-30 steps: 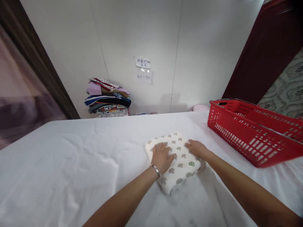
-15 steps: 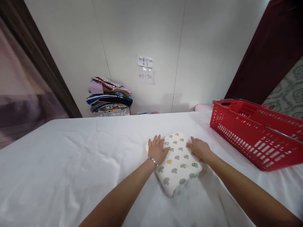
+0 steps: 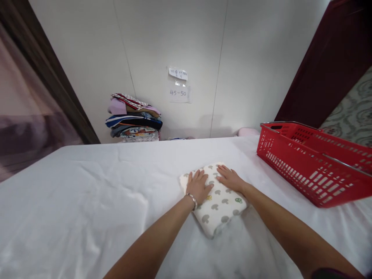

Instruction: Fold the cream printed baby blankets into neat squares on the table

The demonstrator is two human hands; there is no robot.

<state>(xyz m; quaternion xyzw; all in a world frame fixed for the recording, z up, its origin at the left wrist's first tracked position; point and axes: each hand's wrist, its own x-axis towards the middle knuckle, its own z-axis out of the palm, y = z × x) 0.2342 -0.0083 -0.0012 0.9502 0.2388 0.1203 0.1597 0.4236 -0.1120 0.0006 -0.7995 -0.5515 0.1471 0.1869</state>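
A folded white cloth [image 3: 216,213] printed with grey mushroom shapes and a few green and yellow ones lies flat, turned at an angle, on the white-covered table. My left hand [image 3: 199,187] rests on its left part with the fingers spread, a silver bracelet at the wrist. On the upper right part of the cloth lies my right hand [image 3: 231,179], palm down and fingers stretched out. Neither hand grips the fabric. Both hands hide parts of the print beneath them.
A red plastic basket [image 3: 293,162] with metal handles stands on the table [image 3: 87,186] to the right. Behind the far edge, a stack of folded fabrics [image 3: 133,118] leans near the wall. Paper signs [image 3: 178,85] are taped to the wall.
My left hand has slid slightly right onto the cloth. My right hand has moved from the cloth's right edge inward and left, onto its top. The cloth stays nearly in place.
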